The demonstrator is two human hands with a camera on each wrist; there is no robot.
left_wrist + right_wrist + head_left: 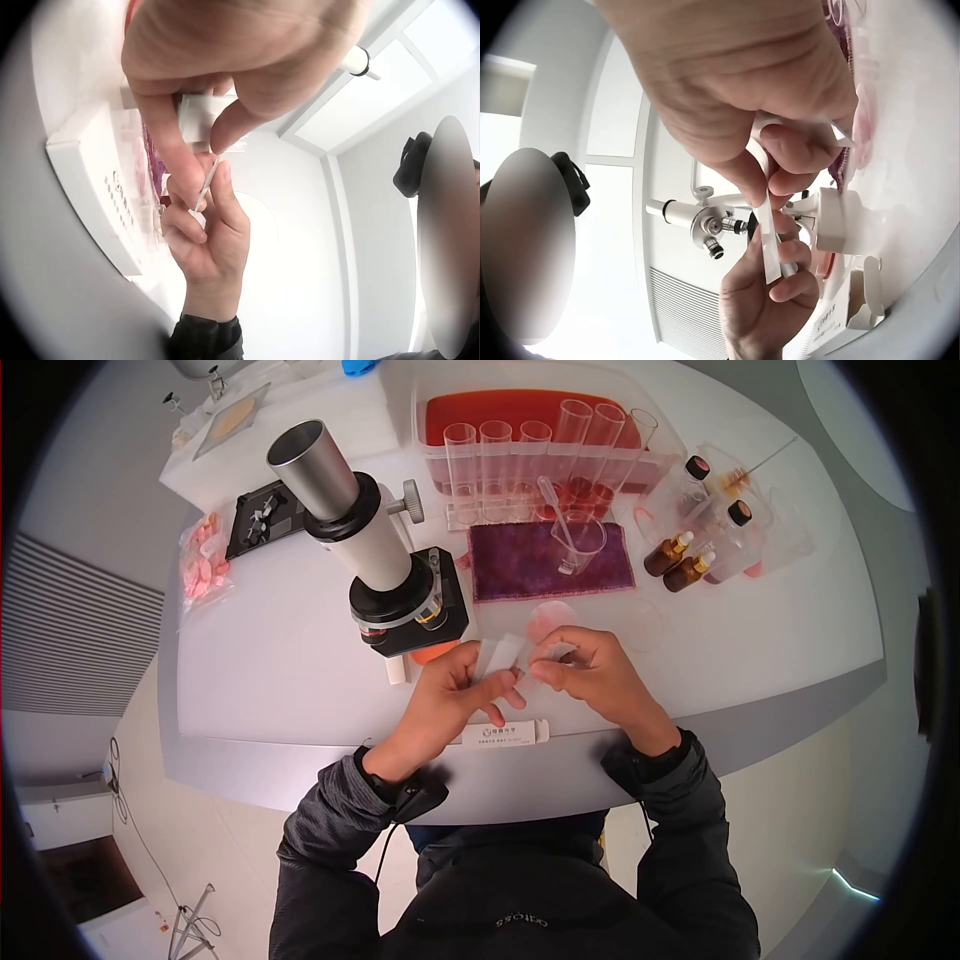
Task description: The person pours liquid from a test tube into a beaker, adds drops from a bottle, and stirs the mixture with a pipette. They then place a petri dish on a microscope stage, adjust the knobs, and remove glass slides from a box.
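Note:
In front of the microscope, my left hand (455,695) grips a small flat stack of whitish, translucent glass slides (497,655) between thumb and fingers. My right hand (605,675) meets it from the other side, thumb and forefinger pinching a thin translucent wrapper (555,652). A narrow white strip (770,247) runs between the two hands in the right wrist view. More of the thin white material shows inside the curl of the right fingers. Just below the hands lies a white printed box (500,734), its end flap open at the right.
The microscope (380,550) stands close to the left hand. Beyond the hands are a purple mat (500,565) with a small beaker (585,545), upright test tubes (495,470) and a tub of red liquid (460,415). Brown dropper bottles (688,573) stand right.

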